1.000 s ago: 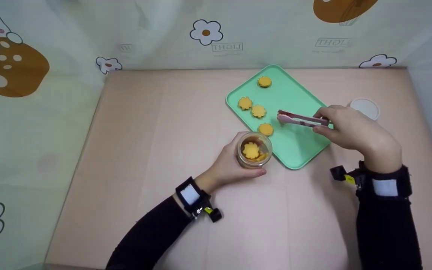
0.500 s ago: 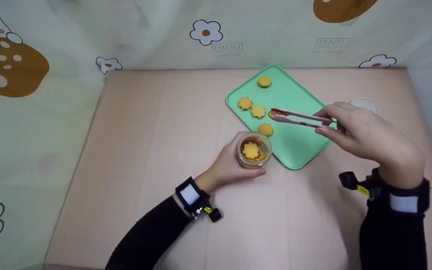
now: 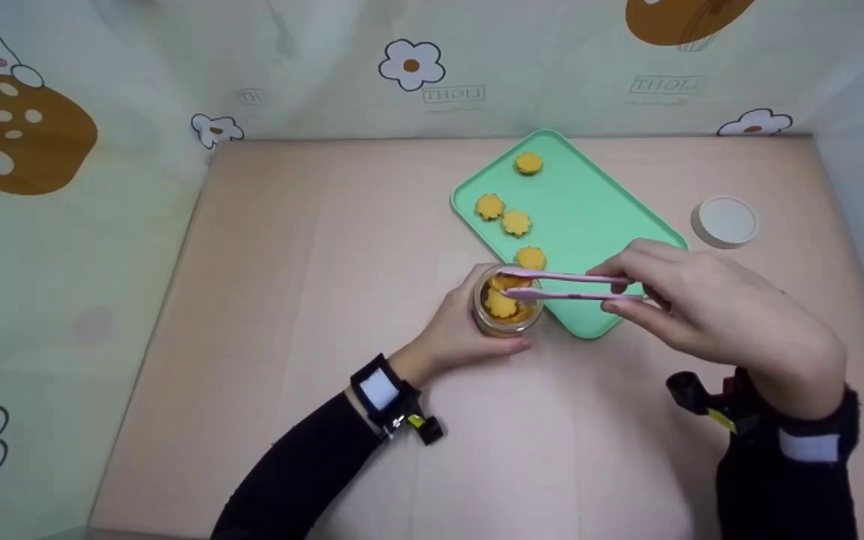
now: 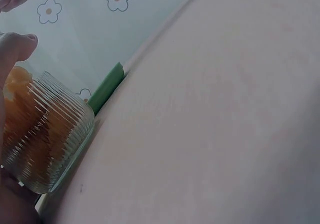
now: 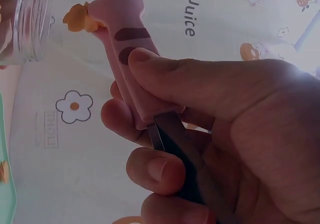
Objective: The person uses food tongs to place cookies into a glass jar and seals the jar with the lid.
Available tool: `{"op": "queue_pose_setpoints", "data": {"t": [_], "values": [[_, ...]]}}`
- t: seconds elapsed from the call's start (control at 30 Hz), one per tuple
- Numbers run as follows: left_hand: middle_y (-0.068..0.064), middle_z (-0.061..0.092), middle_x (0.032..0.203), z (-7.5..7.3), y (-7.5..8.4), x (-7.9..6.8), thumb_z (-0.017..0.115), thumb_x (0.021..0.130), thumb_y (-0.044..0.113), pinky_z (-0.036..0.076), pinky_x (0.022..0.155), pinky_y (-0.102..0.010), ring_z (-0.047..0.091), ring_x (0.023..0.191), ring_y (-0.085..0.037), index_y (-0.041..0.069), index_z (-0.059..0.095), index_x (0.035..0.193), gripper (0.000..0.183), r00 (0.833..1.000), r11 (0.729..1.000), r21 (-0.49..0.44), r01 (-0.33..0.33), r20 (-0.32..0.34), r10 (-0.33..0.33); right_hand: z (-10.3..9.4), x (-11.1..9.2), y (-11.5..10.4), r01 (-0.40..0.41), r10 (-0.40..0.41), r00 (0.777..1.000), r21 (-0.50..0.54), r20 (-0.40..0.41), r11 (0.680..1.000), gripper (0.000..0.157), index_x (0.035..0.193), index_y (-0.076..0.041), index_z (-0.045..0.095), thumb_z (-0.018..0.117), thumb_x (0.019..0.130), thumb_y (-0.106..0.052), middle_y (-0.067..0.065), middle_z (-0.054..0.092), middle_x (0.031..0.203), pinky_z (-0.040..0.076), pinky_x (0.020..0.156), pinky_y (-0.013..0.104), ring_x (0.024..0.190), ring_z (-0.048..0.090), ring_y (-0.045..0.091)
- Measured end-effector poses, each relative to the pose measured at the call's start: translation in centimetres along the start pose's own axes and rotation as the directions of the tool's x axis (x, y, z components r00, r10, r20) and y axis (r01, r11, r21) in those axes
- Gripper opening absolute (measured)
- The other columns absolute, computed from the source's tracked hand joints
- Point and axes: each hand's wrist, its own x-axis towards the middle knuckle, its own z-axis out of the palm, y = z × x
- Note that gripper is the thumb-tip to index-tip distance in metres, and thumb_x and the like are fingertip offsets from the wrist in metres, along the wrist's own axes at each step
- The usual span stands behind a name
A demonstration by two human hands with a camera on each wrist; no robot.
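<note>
My left hand (image 3: pixel 456 330) grips a ribbed clear glass jar (image 3: pixel 486 324) upright, thumb on its near side. Inside lie several yellow flower-shaped biscuits (image 3: pixel 501 303); the ribbed wall (image 4: pixel 62 116) shows them in the left wrist view. My right hand (image 3: pixel 709 307) holds pink tongs (image 3: pixel 574 277), whose tips are over the jar's mouth. In the right wrist view, thumb and fingers wrap the tongs (image 5: pixel 127 63), and an orange-yellow biscuit (image 5: pixel 77 18) sits at their tips. The green tray (image 3: pixel 589 202) behind the jar bears more biscuits (image 3: pixel 516 223).
A white round lid (image 3: pixel 727 221) lies right of the tray, near the right hand. The pinkish table (image 3: pixel 312 247) stretches out to the left. Behind it hangs a printed curtain (image 3: pixel 312 67) with flowers.
The tongs have moved from above the tray, leftward and then toward me, to the jar's mouth, with a biscuit picked up on the way. The left hand and jar have stayed put.
</note>
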Motion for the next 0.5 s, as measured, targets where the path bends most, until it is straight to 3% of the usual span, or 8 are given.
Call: {"op": "queue_pose_setpoints", "data": {"t": [0.3, 0.5], "values": [[0.006, 0.065, 0.146, 0.0, 0.0, 0.1, 0.103, 0.076, 0.024, 0.049, 0.119, -0.039, 0.062, 0.134, -0.016, 0.019, 0.050, 0.152, 0.093, 1.000, 1.000, -0.006, -0.021, 0.007, 0.021, 0.9, 0.5, -0.3, -0.045, 0.047, 0.998, -0.031, 0.046, 0.998, 0.024, 0.122, -0.019, 0.074, 0.082, 0.100, -0.017, -0.013, 0.068, 0.106, 0.052, 0.064, 0.025, 0.078, 0.057, 0.000], [0.004, 0.065, 0.145, -0.1, 0.1, 0.2, 0.103, 0.076, 0.021, 0.051, 0.118, -0.040, 0.062, 0.134, -0.017, 0.018, 0.049, 0.152, 0.093, 0.999, 0.999, -0.021, -0.034, 0.013, 0.034, 1.3, 0.9, -0.5, -0.089, 0.092, 0.992, -0.045, 0.084, 0.995, 0.020, 0.120, -0.021, 0.074, 0.081, 0.101, -0.019, -0.013, 0.067, 0.105, 0.051, 0.064, 0.028, 0.076, 0.055, 0.003]]}}
